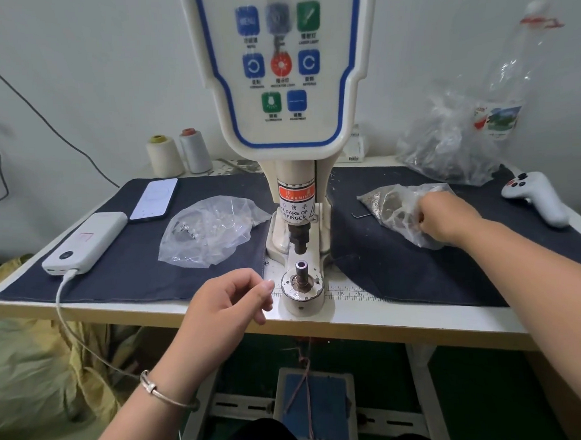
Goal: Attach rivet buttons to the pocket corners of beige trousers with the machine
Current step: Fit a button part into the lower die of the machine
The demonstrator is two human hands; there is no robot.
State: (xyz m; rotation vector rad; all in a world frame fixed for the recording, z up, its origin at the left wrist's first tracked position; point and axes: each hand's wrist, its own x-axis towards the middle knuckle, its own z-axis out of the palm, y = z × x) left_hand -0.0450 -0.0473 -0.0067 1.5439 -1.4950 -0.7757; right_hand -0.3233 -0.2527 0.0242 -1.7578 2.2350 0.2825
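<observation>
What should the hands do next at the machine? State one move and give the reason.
Probably draw one rivet out of the right plastic bag with the right hand and bring it to the lower die post. That hand is reaching into the bag of small metal pieces, the post stands bare with no cloth over it, and the left hand waits beside the post, loosely curled, holding nothing that shows.

Matt dark navy cloth mat (pixel 126 275) covers the smooth white tabletop (pixel 368 312), bearing crinkly clear plastic bags (pixel 210 232), a glossy cream plastic riveting machine (pixel 289 134) and its worn metal anvil post (pixel 302 272).
</observation>
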